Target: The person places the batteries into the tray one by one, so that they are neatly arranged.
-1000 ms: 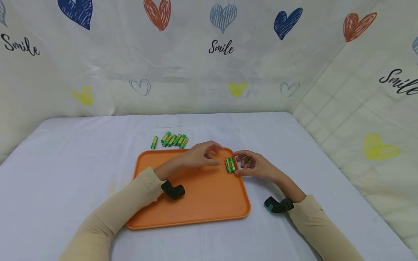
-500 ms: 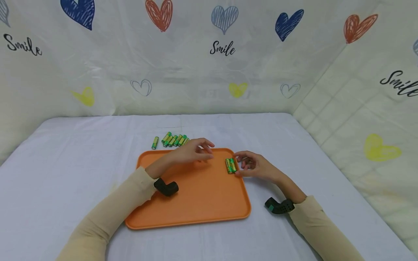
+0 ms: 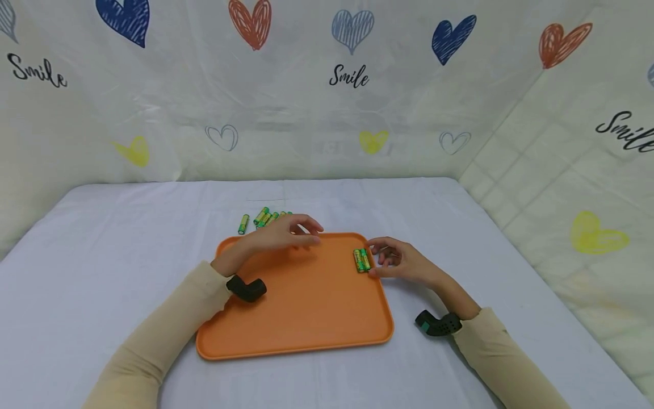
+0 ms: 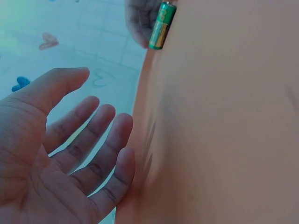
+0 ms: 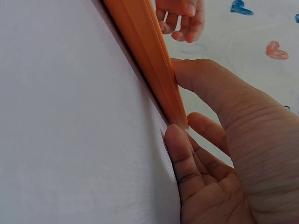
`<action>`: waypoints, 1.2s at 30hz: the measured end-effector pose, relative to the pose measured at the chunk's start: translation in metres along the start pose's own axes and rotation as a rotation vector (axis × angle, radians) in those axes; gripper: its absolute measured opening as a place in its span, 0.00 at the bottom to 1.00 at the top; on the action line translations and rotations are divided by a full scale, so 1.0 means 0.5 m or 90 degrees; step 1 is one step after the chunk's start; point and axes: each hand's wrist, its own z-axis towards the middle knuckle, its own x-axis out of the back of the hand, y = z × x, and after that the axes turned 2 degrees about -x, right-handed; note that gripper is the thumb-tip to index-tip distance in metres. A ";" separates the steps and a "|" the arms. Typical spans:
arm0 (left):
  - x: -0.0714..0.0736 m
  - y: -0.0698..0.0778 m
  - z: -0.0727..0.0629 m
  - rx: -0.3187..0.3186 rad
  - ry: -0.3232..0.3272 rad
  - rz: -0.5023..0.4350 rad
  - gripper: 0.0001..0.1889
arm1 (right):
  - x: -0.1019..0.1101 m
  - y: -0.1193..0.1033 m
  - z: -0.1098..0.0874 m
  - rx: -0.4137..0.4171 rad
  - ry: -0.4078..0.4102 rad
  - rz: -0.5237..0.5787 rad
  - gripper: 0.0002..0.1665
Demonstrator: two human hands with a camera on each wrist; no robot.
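Note:
Two green-and-yellow batteries [image 3: 361, 261] lie side by side on the orange tray [image 3: 317, 318], close to its right rim. In the left wrist view only one battery [image 4: 162, 25] shows clearly. My left hand [image 3: 288, 232] hovers over the tray's far edge, fingers loosely spread, holding nothing. Behind it lies a cluster of several batteries [image 3: 262, 215], partly hidden by that hand. My right hand [image 3: 401, 261] rests at the tray's right rim beside the pair, its fingers relaxed. In the right wrist view its thumb [image 5: 201, 77] touches the orange rim [image 5: 149, 51].
A single battery [image 3: 243, 224] lies left of the cluster, just beyond the tray. A white cloth [image 3: 128, 238] covers the table. Behind stands a white curtain [image 3: 286, 108] printed with hearts. A black wrist camera [image 3: 247, 288] sits on the left wrist, another [image 3: 438, 323] on the right.
My left hand has moved left and slightly away, from near the pair on the tray to the cluster behind it. The right hand and the two batteries have stayed in place.

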 end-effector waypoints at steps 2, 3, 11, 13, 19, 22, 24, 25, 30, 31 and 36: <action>0.007 -0.001 -0.004 0.001 0.004 -0.001 0.21 | 0.000 0.000 0.000 0.001 -0.001 0.000 0.33; 0.010 -0.001 -0.006 0.001 0.006 0.001 0.21 | 0.000 0.000 0.000 0.001 -0.001 0.000 0.33; 0.058 0.001 -0.031 -0.008 0.057 -0.002 0.19 | -0.006 -0.002 0.002 0.005 -0.007 0.007 0.33; 0.071 0.004 -0.039 -0.004 0.068 -0.006 0.19 | -0.006 -0.003 0.002 0.003 -0.008 0.004 0.33; 0.098 0.010 -0.056 0.009 0.097 0.023 0.18 | -0.003 -0.002 0.001 -0.003 -0.004 -0.002 0.33; 0.109 0.006 -0.061 0.015 0.109 0.035 0.18 | 0.000 -0.001 -0.001 -0.005 -0.001 0.003 0.33; 0.118 0.002 -0.066 0.024 0.120 0.046 0.18 | 0.001 -0.001 -0.002 -0.005 -0.001 0.004 0.33; 0.123 -0.002 -0.070 0.026 0.125 0.053 0.19 | 0.001 -0.001 -0.002 -0.003 -0.002 0.006 0.33; 0.150 -0.016 -0.094 0.044 0.154 0.076 0.20 | -0.001 0.000 -0.001 0.001 -0.008 0.010 0.33; 0.156 -0.020 -0.098 0.046 0.157 0.077 0.21 | -0.002 0.001 -0.001 0.001 -0.008 0.011 0.33; 0.181 -0.042 -0.116 0.050 0.146 0.085 0.24 | -0.001 0.001 -0.001 -0.001 -0.005 0.005 0.33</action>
